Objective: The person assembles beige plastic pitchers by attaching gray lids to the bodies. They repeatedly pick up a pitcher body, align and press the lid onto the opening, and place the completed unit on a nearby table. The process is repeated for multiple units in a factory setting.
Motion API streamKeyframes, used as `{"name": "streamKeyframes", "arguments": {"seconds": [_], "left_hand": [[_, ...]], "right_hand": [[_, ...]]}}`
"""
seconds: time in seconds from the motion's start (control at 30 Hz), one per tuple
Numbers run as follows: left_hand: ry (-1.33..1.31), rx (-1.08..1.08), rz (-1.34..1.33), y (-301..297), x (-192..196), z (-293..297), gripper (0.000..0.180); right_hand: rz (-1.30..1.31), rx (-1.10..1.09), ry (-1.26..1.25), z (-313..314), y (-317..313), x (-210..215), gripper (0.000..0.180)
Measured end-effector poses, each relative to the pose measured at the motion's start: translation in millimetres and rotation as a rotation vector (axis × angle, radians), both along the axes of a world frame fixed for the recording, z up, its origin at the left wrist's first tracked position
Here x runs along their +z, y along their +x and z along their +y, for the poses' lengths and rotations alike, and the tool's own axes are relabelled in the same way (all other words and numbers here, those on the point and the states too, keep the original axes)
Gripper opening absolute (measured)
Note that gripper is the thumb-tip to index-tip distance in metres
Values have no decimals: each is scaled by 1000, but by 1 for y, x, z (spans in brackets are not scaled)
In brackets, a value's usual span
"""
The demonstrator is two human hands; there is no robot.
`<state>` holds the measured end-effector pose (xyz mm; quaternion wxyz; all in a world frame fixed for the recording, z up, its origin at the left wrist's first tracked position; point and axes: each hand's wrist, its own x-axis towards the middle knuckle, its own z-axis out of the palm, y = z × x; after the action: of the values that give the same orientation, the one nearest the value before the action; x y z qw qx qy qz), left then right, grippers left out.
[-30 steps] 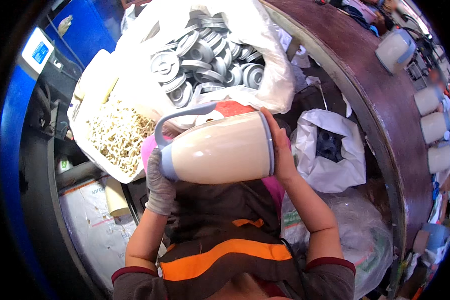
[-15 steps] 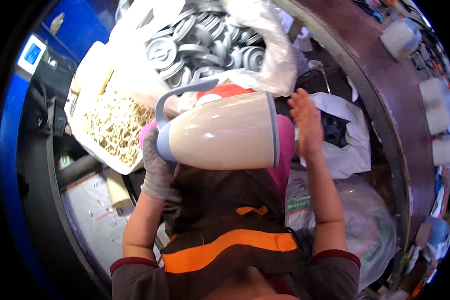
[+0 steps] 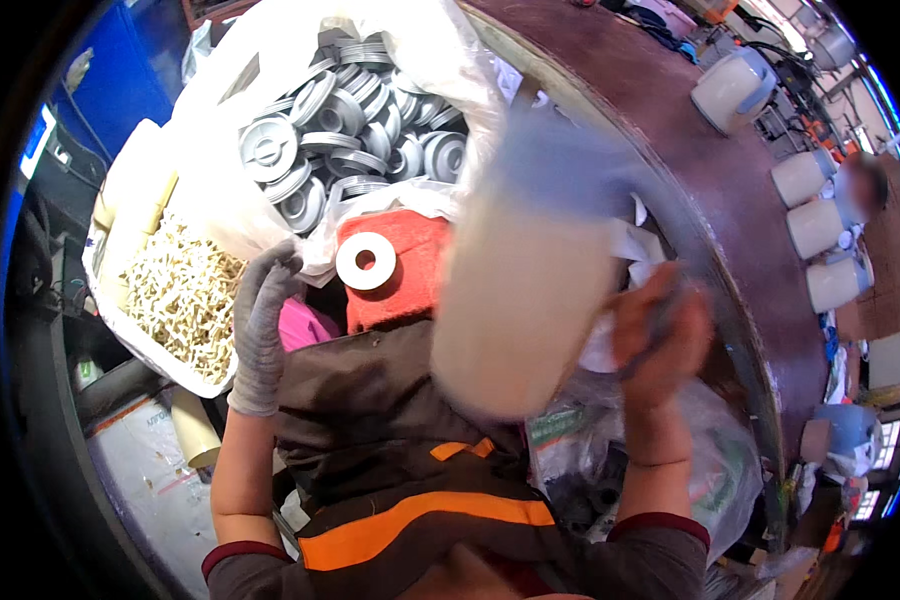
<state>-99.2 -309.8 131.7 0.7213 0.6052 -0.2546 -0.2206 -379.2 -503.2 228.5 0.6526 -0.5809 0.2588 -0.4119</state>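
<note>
A beige jug (image 3: 525, 310) with a blue-grey top hangs tilted over my lap, smeared by motion. My right hand (image 3: 660, 335), bare and blurred, is closed at its right side, seemingly round the handle; the exact grip is unclear. My left hand (image 3: 260, 325) wears a grey knit glove and is raised apart from the jug, fingers stretched out and holding nothing. Between the hands, a white ring (image 3: 366, 261) rests on a red cloth (image 3: 410, 285) beyond my apron.
Ahead is a large white bag (image 3: 200, 110) of grey round lids (image 3: 270, 150). At left, a sack holds small beige pieces (image 3: 180, 300). A brown workbench (image 3: 660, 130) curves along the right, bearing several jugs (image 3: 735, 90). Clear plastic bags (image 3: 710, 450) lie right of my lap.
The jug has left my gloved left hand and swung from lying sideways to top-up at the right, now with my right hand. The red cloth and white ring are uncovered. The view has turned rightward.
</note>
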Motion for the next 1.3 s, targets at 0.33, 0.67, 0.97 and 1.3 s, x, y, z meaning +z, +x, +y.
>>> {"name": "streamKeyframes", "arguments": {"seconds": [0.33, 0.67, 0.97, 1.3], "left_hand": [[242, 599, -61, 58, -131, 129, 31], [37, 1401, 560, 46, -256, 336, 75], [122, 1794, 465, 97, -236, 357, 31], [-429, 1059, 461, 89, -117, 288, 43]], "right_hand": [[109, -795, -845, -213, -12, 64, 37], [489, -415, -825, -159, 20, -61, 33], [473, 173, -662, -60, 121, -123, 23], [453, 655, -301, 45, 171, -167, 20]]}}
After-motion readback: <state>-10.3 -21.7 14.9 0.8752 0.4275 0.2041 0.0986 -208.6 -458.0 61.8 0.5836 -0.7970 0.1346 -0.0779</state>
